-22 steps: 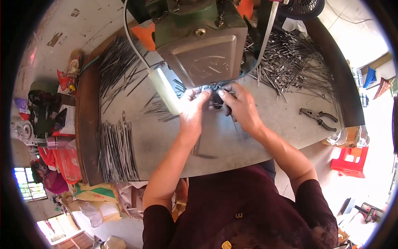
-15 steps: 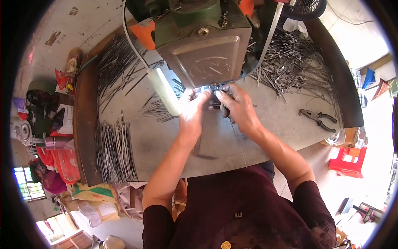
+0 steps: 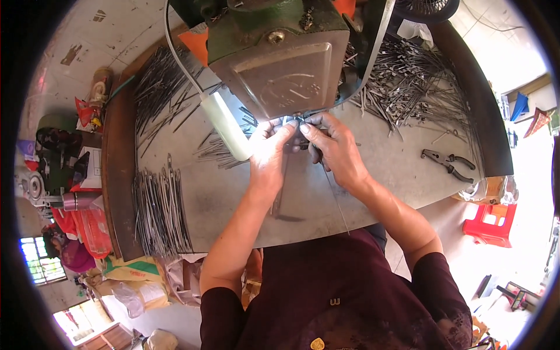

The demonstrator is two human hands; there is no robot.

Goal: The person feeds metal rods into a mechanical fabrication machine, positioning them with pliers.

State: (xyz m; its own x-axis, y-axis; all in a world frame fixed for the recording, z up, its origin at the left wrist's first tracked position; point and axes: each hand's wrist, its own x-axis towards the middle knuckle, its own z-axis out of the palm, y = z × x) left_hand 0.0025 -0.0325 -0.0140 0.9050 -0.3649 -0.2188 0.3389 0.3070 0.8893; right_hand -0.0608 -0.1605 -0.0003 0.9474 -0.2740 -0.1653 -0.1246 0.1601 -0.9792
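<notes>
1. By machine head (image 3: 280, 76), I see L hand (image 3: 269, 146), fingers bent; can't tell grip.
2. Beside it, R hand (image 3: 335, 146): fingers closed on thin rod (image 3: 336, 199), angled twd table's near edge (image 3: 274, 238).

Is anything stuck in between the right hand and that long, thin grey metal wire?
Nothing visible: the long, thin grey metal wire comes straight out from the curled right hand. The green machine with a grey metal front sits beyond them, not between.

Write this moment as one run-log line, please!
left hand: fingertips at green machine, hold unclear | right hand: holding thin metal strip | rest: pliers right, metal-strip bundle left
</notes>
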